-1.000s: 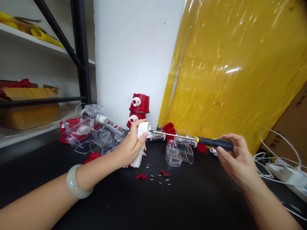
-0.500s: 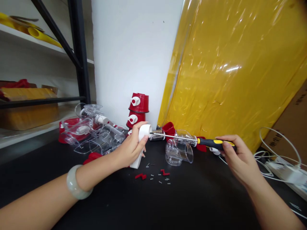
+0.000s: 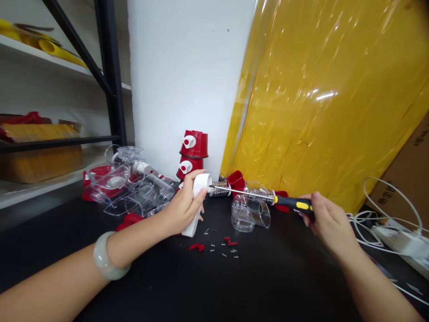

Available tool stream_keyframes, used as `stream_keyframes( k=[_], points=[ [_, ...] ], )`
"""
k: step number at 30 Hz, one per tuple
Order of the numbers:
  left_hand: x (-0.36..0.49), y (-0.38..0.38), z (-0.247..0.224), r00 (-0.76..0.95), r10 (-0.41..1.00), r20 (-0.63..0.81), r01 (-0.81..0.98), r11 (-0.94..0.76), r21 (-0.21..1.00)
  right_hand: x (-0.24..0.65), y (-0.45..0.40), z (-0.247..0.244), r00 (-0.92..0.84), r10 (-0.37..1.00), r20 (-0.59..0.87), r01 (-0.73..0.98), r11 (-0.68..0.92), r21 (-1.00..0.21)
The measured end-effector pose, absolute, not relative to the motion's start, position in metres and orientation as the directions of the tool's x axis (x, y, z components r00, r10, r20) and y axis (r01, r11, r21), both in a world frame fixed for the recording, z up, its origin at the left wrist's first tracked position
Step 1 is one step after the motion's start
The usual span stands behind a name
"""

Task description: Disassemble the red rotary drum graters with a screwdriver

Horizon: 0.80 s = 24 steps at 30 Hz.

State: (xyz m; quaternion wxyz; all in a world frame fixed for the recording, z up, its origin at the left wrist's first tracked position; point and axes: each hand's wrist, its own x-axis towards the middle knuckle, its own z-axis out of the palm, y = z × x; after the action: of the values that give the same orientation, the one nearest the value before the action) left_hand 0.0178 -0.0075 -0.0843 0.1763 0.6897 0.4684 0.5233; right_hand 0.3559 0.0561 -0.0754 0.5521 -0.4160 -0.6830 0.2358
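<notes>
My left hand (image 3: 186, 205) is wrapped round a white plastic part (image 3: 202, 182), held upright at a tilt above the black table. My right hand (image 3: 326, 219) grips the end of a black and yellow screwdriver (image 3: 295, 203). The long shaft runs leftward, and its tip meets the round top end of the white part. Whatever lies under the tip is too small to make out. Below the hands, several small screws (image 3: 224, 255) lie near two red pieces, one on the left (image 3: 197, 247) and one on the right (image 3: 230, 242).
Clear plastic parts (image 3: 147, 194) are heaped at the left. Red cups (image 3: 194, 144) stand stacked by the wall. A clear housing (image 3: 251, 212) and a metal grater drum (image 3: 220, 189) lie behind the hands. White cables (image 3: 368, 237) and a power strip (image 3: 409, 250) are at the right.
My right hand has shifted its fingers on the screwdriver handle, now holding it by its rear end, and the handle has turned. My left hand and the white part are almost unmoved.
</notes>
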Motion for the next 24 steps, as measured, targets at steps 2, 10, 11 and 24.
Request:
stream_keyframes(
  k=[2, 10, 11, 24],
  points=[
    [0.016, -0.008, -0.083, 0.05, 0.835, 0.548, 0.468, -0.504, 0.726, 0.36, 0.058, -0.076, -0.035, 0.79, 0.613, 0.36, 0.582, -0.729],
    [0.012, -0.007, -0.078, 0.072, 0.851, 0.52, 0.493, -0.484, 0.723, 0.361, 0.054, -0.074, -0.043, 0.752, 0.658, 0.077, 0.659, -0.748],
    [0.013, -0.007, -0.079, 0.081, 0.851, 0.518, 0.501, -0.484, 0.717, 0.359, 0.053, -0.073, -0.047, 0.768, 0.638, -0.007, 0.639, -0.769],
    [0.013, -0.008, -0.085, 0.134, 0.84, 0.525, 0.554, -0.503, 0.663, 0.361, 0.057, -0.07, 0.001, 0.848, 0.53, 0.251, 0.513, -0.821]
  ],
)
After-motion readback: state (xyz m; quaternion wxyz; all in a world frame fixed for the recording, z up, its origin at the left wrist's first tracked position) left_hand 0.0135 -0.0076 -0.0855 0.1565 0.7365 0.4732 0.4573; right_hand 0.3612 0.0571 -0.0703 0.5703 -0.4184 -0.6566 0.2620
